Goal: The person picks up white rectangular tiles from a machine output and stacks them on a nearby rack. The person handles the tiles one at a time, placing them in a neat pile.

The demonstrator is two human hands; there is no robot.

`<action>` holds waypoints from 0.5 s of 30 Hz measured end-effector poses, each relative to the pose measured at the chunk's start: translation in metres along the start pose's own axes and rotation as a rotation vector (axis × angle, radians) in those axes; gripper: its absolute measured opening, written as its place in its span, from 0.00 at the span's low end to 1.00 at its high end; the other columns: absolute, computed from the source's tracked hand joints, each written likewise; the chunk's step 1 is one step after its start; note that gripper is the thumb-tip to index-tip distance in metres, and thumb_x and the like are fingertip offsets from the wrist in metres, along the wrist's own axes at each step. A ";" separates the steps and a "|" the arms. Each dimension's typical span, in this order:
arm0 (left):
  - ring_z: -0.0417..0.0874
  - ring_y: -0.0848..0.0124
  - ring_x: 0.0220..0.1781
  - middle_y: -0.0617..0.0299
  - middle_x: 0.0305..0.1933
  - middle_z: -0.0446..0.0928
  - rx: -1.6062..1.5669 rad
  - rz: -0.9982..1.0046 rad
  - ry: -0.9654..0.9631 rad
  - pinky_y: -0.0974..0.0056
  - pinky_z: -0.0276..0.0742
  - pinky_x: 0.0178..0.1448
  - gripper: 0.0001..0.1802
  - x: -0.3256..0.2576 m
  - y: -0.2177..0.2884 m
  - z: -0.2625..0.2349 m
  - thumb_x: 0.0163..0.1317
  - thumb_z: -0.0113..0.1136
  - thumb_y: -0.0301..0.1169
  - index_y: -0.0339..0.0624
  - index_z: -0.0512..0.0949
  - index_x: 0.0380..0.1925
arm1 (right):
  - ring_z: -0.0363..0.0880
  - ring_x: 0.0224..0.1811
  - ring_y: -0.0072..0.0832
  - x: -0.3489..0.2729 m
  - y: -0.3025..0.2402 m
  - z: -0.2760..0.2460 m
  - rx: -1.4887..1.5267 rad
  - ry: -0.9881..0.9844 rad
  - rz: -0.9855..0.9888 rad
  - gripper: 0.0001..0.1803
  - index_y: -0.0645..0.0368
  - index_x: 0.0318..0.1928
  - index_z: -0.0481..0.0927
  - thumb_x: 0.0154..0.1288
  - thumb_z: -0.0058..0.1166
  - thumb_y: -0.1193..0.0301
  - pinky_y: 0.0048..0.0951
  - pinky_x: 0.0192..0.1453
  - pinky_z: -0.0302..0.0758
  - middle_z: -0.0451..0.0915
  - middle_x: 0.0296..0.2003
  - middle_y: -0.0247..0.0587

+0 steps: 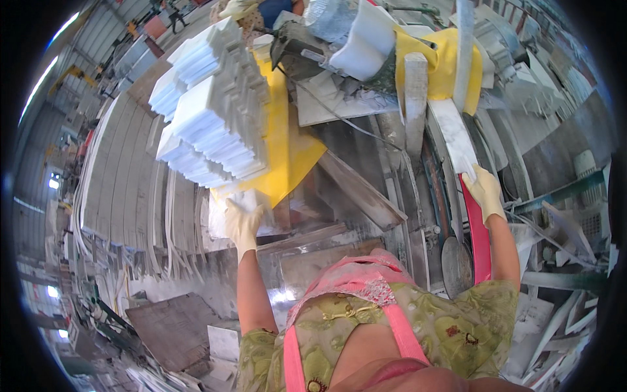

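Both my hands wear pale cream gloves. My left hand (243, 225) is at a low group of white stone tiles (219, 215), its fingers and thumb closed about the edge of a tile; part of the grip is hidden. Just beyond it rises a tall stack of white tiles (209, 117) beside a yellow sheet (287, 163). Over on the right, my right hand (485, 193) grips the near end of a long white stone strip (454, 134). This strip runs away from me, its far end under a yellow cover (450, 62). A red strip (479, 242) lies below my right hand.
Long grey slabs (121, 176) stand in rows at the left. Wooden planks (362, 189) lie between my hands. A grey upright post (415, 98) stands left of the white strip. Broken stone pieces and a crate (591, 219) are at the right. Another person (271, 10) is at the far side.
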State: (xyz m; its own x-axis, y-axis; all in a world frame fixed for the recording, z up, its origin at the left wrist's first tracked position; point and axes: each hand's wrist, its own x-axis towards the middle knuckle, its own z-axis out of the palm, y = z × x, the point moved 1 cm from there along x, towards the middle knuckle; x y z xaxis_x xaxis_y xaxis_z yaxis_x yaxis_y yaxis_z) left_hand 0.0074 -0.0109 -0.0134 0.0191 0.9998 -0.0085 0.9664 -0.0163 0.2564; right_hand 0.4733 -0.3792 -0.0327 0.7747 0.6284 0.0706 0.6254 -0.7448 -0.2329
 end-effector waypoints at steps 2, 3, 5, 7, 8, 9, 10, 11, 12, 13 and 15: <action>0.84 0.44 0.55 0.37 0.55 0.80 -0.020 -0.012 -0.008 0.48 0.80 0.58 0.53 -0.002 0.001 -0.002 0.41 0.77 0.50 0.33 0.66 0.65 | 0.85 0.40 0.34 0.004 -0.029 0.002 0.494 -0.026 0.102 0.20 0.62 0.50 0.83 0.69 0.58 0.58 0.38 0.44 0.78 0.86 0.38 0.40; 0.83 0.44 0.56 0.36 0.55 0.80 -0.027 -0.019 -0.019 0.48 0.80 0.58 0.53 -0.002 0.001 -0.003 0.40 0.77 0.51 0.33 0.67 0.64 | 0.83 0.38 0.25 0.002 -0.053 0.012 0.884 -0.143 0.238 0.20 0.62 0.47 0.84 0.70 0.58 0.56 0.34 0.41 0.77 0.85 0.36 0.36; 0.83 0.44 0.57 0.36 0.56 0.80 -0.078 -0.003 -0.026 0.48 0.79 0.60 0.53 -0.002 0.002 -0.004 0.40 0.77 0.51 0.33 0.66 0.64 | 0.77 0.35 0.16 -0.017 -0.121 0.037 1.330 -0.124 -0.046 0.21 0.63 0.47 0.84 0.72 0.56 0.56 0.27 0.37 0.73 0.82 0.35 0.30; 0.83 0.44 0.57 0.36 0.56 0.80 -0.087 -0.014 -0.038 0.48 0.79 0.60 0.54 -0.002 0.001 -0.004 0.40 0.77 0.51 0.33 0.66 0.65 | 0.79 0.39 0.21 -0.032 -0.200 0.065 1.516 -0.280 -0.129 0.23 0.64 0.51 0.82 0.74 0.55 0.54 0.28 0.45 0.75 0.83 0.40 0.36; 0.83 0.43 0.57 0.37 0.56 0.80 -0.088 -0.013 -0.037 0.48 0.79 0.60 0.55 -0.001 0.000 -0.004 0.40 0.77 0.51 0.33 0.65 0.65 | 0.78 0.45 0.23 -0.040 -0.243 0.080 1.394 -0.199 -0.189 0.23 0.63 0.53 0.81 0.74 0.55 0.55 0.30 0.49 0.74 0.80 0.46 0.39; 0.82 0.43 0.58 0.36 0.56 0.79 -0.060 -0.001 -0.027 0.48 0.79 0.60 0.55 -0.002 0.000 -0.003 0.42 0.76 0.54 0.31 0.64 0.65 | 0.77 0.50 0.25 -0.048 -0.282 0.094 1.396 -0.136 -0.199 0.23 0.61 0.56 0.80 0.74 0.55 0.55 0.32 0.52 0.74 0.78 0.52 0.41; 0.82 0.43 0.58 0.36 0.56 0.79 -0.065 0.007 -0.032 0.48 0.79 0.60 0.55 -0.001 -0.002 -0.002 0.43 0.76 0.55 0.31 0.64 0.65 | 0.76 0.50 0.24 -0.057 -0.318 0.108 1.457 -0.167 -0.063 0.22 0.60 0.56 0.79 0.74 0.56 0.56 0.32 0.52 0.74 0.78 0.52 0.40; 0.82 0.43 0.58 0.36 0.56 0.79 -0.063 0.012 -0.039 0.48 0.79 0.59 0.55 -0.001 -0.003 -0.001 0.45 0.75 0.56 0.31 0.65 0.65 | 0.76 0.50 0.24 -0.068 -0.357 0.121 1.669 -0.171 -0.008 0.21 0.59 0.57 0.79 0.74 0.57 0.58 0.32 0.52 0.74 0.77 0.52 0.40; 0.82 0.43 0.58 0.35 0.56 0.79 -0.063 0.016 -0.047 0.48 0.79 0.59 0.55 -0.002 -0.004 -0.001 0.46 0.75 0.58 0.31 0.65 0.64 | 0.76 0.48 0.22 -0.074 -0.387 0.132 1.892 -0.291 0.092 0.20 0.59 0.57 0.79 0.73 0.58 0.60 0.31 0.51 0.74 0.78 0.50 0.37; 0.82 0.42 0.59 0.33 0.57 0.78 -0.041 0.026 -0.092 0.48 0.79 0.59 0.56 0.000 -0.006 -0.001 0.49 0.71 0.62 0.29 0.64 0.66 | 0.77 0.47 0.21 -0.078 -0.407 0.141 1.837 -0.279 0.116 0.19 0.61 0.57 0.79 0.72 0.59 0.62 0.30 0.50 0.75 0.80 0.47 0.35; 0.83 0.44 0.57 0.35 0.57 0.79 -0.030 0.063 -0.049 0.50 0.79 0.59 0.61 0.001 -0.008 -0.001 0.48 0.70 0.66 0.29 0.60 0.70 | 0.78 0.46 0.20 -0.088 -0.436 0.158 1.722 -0.305 0.104 0.19 0.63 0.57 0.79 0.71 0.59 0.66 0.29 0.49 0.76 0.83 0.45 0.33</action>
State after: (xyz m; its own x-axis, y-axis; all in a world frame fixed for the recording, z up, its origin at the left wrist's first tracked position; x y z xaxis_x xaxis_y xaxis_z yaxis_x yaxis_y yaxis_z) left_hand -0.0009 -0.0101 -0.0146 0.0931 0.9949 -0.0387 0.9547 -0.0782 0.2871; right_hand 0.1170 -0.0741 -0.0909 0.6315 0.7641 -0.1317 -0.3818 0.1586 -0.9105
